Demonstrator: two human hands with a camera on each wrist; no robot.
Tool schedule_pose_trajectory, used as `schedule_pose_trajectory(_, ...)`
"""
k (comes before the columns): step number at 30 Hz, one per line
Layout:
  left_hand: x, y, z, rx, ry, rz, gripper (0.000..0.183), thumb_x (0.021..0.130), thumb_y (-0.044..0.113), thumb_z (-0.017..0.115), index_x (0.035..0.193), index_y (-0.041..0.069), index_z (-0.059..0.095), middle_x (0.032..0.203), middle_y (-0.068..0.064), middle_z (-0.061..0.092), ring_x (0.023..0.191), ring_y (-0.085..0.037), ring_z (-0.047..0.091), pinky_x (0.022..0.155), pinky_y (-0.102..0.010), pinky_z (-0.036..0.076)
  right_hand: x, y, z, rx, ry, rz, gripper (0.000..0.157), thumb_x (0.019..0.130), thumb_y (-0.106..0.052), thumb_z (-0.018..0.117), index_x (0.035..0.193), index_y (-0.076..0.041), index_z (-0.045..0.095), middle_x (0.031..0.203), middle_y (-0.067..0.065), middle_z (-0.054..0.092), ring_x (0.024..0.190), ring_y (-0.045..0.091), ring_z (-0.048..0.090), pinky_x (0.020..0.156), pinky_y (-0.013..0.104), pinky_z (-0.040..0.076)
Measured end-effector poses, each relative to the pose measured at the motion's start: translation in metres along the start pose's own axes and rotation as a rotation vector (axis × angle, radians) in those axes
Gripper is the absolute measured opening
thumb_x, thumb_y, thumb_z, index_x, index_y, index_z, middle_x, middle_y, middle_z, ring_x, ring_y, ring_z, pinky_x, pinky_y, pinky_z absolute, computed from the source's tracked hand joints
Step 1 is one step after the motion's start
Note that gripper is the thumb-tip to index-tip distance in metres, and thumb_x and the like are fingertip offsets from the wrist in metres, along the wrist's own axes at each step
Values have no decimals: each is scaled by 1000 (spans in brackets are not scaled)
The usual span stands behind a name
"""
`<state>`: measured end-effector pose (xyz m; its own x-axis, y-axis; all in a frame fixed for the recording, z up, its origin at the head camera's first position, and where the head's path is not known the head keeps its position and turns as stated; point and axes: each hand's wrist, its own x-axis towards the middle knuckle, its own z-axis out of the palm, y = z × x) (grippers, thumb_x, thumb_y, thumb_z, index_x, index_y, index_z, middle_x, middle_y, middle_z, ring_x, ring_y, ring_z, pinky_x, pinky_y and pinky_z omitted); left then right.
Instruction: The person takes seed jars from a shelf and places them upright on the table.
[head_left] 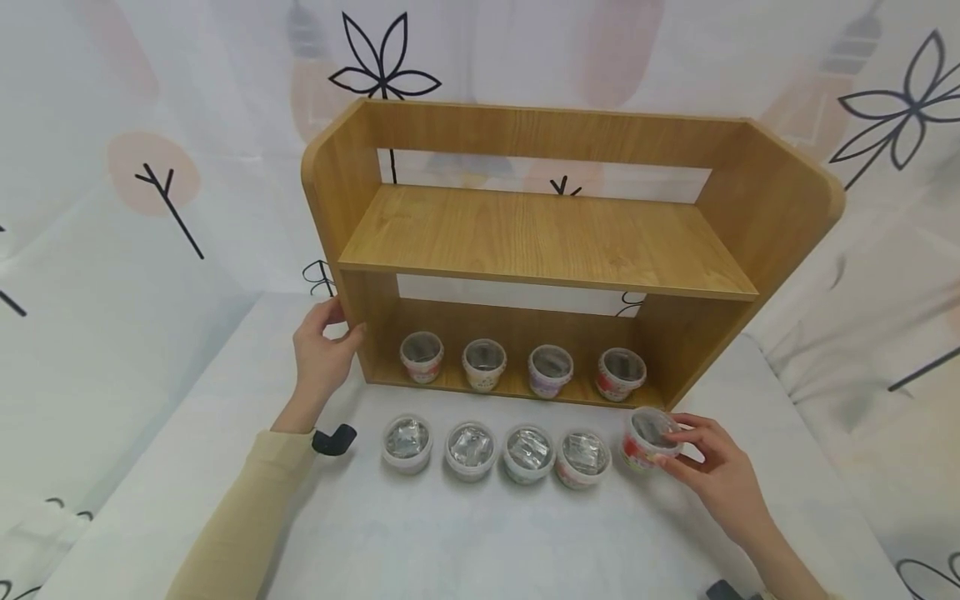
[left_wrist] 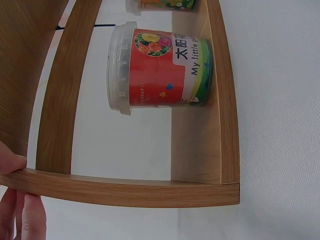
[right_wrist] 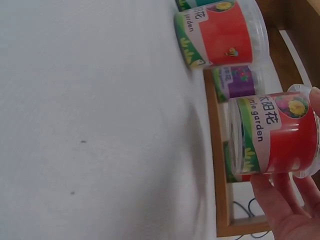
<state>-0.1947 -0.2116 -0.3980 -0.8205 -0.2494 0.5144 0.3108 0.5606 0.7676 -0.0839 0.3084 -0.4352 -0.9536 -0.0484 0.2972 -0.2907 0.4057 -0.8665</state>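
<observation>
My left hand (head_left: 322, 354) grips the left side panel of a two-tier wooden shelf (head_left: 547, 242), thumb on the inner face and fingers outside. Between the thumb and fingers of my right hand (head_left: 716, 471) is a small clear plastic cup (right_wrist: 287, 132) with a lid and a red flower label reading "little garden". In the head view it is held just in front of the shelf's lower right corner. Several similar cups stand in a row on the lower tier, the leftmost with a red label (left_wrist: 157, 70). The upper board bears nothing.
Several more lidded cups, one of them a red-labelled cup (right_wrist: 225, 37), stand in a row on the white-covered table (head_left: 465, 542) before the shelf. A patterned cloth (head_left: 225, 75) hangs behind and at both sides.
</observation>
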Motion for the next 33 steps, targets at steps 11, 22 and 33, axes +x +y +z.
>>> schedule_pose_trajectory(11, 0, 0, -1, 7, -2, 9, 46, 92, 9, 69, 136, 9, 58, 120, -10, 63, 111, -23, 58, 85, -47, 58, -9, 12, 1, -13, -32, 28, 24, 76, 6, 81, 97, 4, 70, 125, -4, 54, 109, 0, 55, 83, 13, 52)
schedule_pose_trajectory(22, 0, -1, -1, 15, -3, 6, 46, 92, 9, 69, 136, 9, 58, 120, -11, 63, 111, -24, 58, 85, -47, 58, -11, 17, 1, -38, -71, -12, 27, 73, 5, 84, 95, -1, 71, 124, 3, 54, 109, 0, 54, 84, 11, 51)
schedule_pose_trajectory(33, 0, -1, -1, 15, -5, 4, 46, 92, 10, 69, 137, 9, 58, 120, -10, 62, 111, -23, 58, 85, -47, 58, -11, 17, -2, -113, -119, -46, 41, 73, 2, 86, 109, -3, 68, 123, 3, 53, 111, -5, 49, 82, 9, 49)
